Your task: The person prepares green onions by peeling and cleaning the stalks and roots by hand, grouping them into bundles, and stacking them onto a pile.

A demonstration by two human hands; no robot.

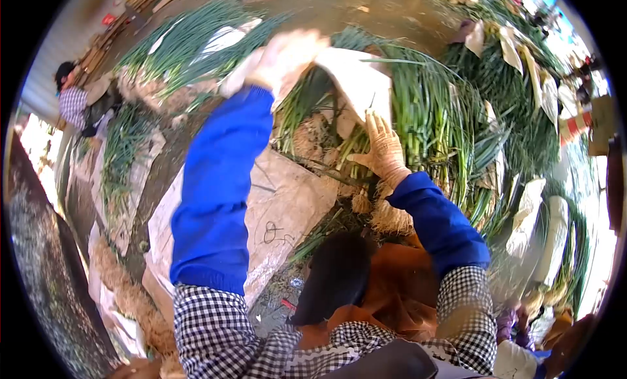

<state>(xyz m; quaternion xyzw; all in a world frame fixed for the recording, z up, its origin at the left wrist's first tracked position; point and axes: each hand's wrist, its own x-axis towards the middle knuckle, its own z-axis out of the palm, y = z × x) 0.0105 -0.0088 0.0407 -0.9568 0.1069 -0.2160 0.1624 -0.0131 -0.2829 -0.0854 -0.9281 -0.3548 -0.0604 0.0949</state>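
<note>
My left hand [290, 57], smeared by motion, is at the upper left end of a white sheet [362, 82]; its grip on the sheet cannot be made out. My right hand [383, 150], in a pale glove, lies open with its fingers stretched upward. Its fingertips touch the sheet's lower corner, beside a thick bundle of green onions [424, 111]. Long green leaves fan out behind the sheet, and pale roots [390, 219] hang just below my right wrist. Part of the bundle is hidden under the sheet.
A creased, light-brown sheet [294, 199] covers the ground below my left hand. More green onions [196, 36] lie at the upper left, and others [522, 124] are piled at right. A co-worker [81, 101] in a checked top is at the far left. Another person [522, 330] is at lower right.
</note>
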